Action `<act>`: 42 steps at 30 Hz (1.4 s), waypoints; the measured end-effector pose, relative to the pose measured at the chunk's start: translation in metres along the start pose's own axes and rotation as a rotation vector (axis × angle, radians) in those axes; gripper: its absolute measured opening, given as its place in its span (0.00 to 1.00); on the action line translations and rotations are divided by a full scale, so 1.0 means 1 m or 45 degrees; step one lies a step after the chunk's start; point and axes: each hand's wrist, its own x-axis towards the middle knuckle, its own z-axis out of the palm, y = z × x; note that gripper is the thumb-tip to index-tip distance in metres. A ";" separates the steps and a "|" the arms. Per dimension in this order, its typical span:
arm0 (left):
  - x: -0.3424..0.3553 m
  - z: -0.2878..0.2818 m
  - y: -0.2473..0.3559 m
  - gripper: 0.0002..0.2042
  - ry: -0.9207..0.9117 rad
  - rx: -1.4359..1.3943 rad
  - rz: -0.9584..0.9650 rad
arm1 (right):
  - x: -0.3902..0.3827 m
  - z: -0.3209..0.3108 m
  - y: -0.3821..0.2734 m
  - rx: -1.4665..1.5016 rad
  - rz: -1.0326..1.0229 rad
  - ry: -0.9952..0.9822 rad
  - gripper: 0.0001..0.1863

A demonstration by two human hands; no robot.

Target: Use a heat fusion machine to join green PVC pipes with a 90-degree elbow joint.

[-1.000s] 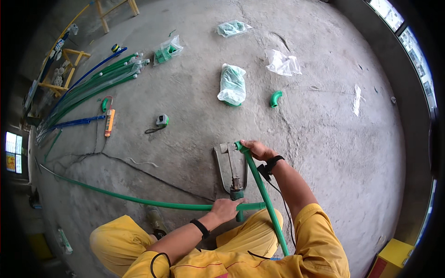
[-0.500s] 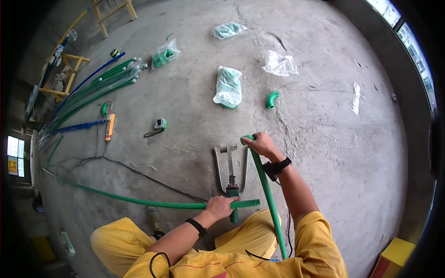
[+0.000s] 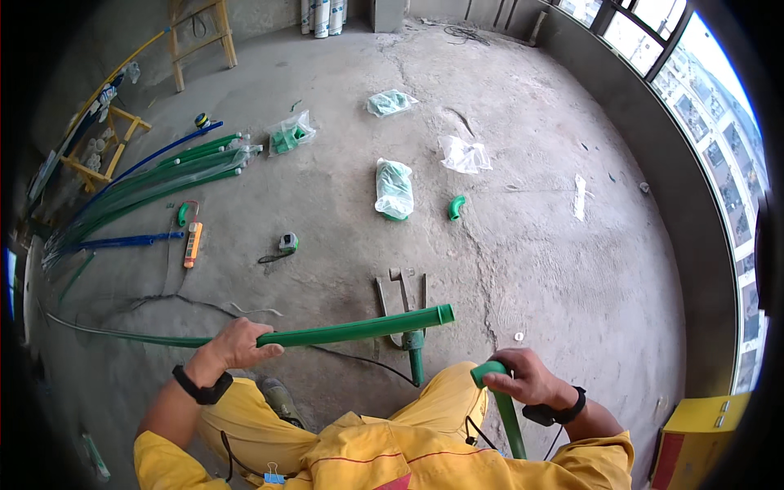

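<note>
My left hand is closed around a long green pipe, whose free end points right. That end hangs over a pipe fusion welder with a green handle, propped on a metal stand. My right hand grips a green elbow fitting at the top of a second green pipe, which slants down beside my right leg. The elbow's opening faces left, toward the free pipe end, with a gap between them.
Ahead on the concrete floor lie a loose green elbow, bagged fittings, a tape measure and an orange power strip. Several bundled green pipes lie at left. A yellow box stands at lower right. A dark cable crosses the floor.
My left hand has moved left along the long pipe, which is now raised above the welder. My right hand has come down and right with the elbow and pipe. The view has tilted up.
</note>
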 end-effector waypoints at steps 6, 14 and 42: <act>-0.069 0.006 -0.005 0.38 0.323 0.133 0.074 | -0.011 0.058 -0.029 0.022 -0.091 0.236 0.20; -0.101 0.060 -0.049 0.37 0.390 0.159 -0.018 | -0.001 0.087 -0.029 -0.138 -0.086 0.218 0.20; -0.142 0.090 -0.065 0.36 0.608 0.148 0.017 | 0.040 0.115 -0.087 -0.081 -0.064 0.537 0.17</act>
